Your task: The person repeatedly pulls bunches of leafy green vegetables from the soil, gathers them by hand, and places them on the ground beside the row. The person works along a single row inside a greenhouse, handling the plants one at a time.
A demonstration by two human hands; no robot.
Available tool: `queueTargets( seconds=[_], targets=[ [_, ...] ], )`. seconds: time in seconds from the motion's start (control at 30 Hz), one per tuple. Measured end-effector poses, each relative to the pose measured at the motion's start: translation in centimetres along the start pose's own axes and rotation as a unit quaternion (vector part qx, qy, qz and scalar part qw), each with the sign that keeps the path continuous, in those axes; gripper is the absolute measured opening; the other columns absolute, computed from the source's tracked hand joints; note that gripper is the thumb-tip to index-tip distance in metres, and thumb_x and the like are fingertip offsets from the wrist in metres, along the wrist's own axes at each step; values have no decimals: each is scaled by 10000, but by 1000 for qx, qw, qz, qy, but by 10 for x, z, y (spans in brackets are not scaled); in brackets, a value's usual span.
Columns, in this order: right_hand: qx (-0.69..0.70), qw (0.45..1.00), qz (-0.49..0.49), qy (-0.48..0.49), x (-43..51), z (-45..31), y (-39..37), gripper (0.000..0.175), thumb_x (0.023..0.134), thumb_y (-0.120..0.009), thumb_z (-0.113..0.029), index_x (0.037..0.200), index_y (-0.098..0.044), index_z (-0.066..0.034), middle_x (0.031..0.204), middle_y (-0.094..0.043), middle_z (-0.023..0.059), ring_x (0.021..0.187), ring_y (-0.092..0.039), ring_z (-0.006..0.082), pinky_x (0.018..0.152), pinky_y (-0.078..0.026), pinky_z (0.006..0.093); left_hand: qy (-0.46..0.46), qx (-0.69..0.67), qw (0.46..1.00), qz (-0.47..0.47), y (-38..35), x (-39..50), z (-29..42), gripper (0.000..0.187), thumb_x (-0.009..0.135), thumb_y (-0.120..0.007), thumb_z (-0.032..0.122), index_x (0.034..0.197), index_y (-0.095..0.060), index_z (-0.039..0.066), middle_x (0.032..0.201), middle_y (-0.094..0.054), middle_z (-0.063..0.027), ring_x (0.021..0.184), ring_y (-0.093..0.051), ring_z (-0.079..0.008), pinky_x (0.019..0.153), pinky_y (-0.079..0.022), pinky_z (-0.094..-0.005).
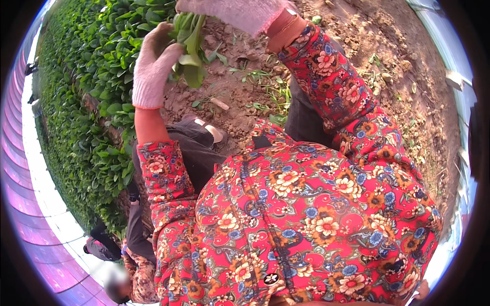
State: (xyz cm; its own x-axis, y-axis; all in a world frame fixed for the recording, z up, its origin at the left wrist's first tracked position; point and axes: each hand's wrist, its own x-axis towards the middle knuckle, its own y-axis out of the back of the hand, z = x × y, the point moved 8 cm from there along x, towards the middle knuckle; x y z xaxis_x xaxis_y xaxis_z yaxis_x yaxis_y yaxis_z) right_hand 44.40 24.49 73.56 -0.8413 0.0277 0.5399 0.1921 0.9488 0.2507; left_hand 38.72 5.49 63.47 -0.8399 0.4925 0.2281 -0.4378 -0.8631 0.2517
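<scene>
My left hand (155,65), in a light knitted glove with an orange cuff edge, grips a bunch of leafy greens (191,49) between thumb and fingers. The green leaves hang down past the thumb, over bare soil. Higher up, at the top edge of the view, my right hand (233,13), in a like glove with a pink edge, reaches over the top of the same bunch. Its fingers are partly cut off by the frame, so whether they close on the stems cannot be made out.
Dense rows of leafy green plants (92,76) fill the left side. Clumpy brown soil (245,57) with loose leaves and small weeds (279,91) lies between my legs. A shoe (214,133) shows near the plants. Other people (141,275) are at the lower left. Greenhouse sheeting (440,42) borders the right.
</scene>
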Motion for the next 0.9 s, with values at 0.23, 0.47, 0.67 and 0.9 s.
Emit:
queueTargets(
  seconds=[0.23, 0.47, 0.67, 0.9],
  targets=[
    [3, 948, 315, -47, -105, 38, 214, 93, 916, -702, -102, 966, -663, -34, 793, -636, -8, 694, -553, 46, 589, -471, 203, 43, -38, 998, 16, 9, -25, -50, 473, 1074, -490, 228, 1455, -441, -49, 1442, -522, -187, 1339, -511, -284, 1165, -370, -414],
    [-423, 827, 162, -333, -268, 120, 317, 211, 911, -725, -272, 1011, -699, -88, 927, -714, 49, 852, -655, 168, 781, -531, 330, 102, 10, 994, -38, 0, -41, -68, 518, 1075, -468, 331, 1444, -461, -33, 1417, -543, -194, 1285, -557, -300, 1128, -407, -435],
    [-331, 835, -61, -435, -358, 223, 306, 363, 884, -704, -381, 1108, -726, -97, 1037, -732, 121, 985, -676, 320, 879, -523, 393, 153, -24, 984, -88, -15, -40, -82, 542, 1069, -479, 365, 1439, -466, -31, 1375, -567, -191, 1247, -585, -299, 1115, -419, -435],
    [-341, 701, -236, -580, -363, 350, 262, 516, 907, -606, -547, 1043, -754, -72, 916, -743, 170, 856, -705, 318, 767, -541, 435, 196, 8, 973, -118, -23, -50, -81, 527, 1082, -443, 376, 1443, -464, -6, 1356, -577, -190, 1255, -586, -295, 1100, -417, -416]
  ],
)
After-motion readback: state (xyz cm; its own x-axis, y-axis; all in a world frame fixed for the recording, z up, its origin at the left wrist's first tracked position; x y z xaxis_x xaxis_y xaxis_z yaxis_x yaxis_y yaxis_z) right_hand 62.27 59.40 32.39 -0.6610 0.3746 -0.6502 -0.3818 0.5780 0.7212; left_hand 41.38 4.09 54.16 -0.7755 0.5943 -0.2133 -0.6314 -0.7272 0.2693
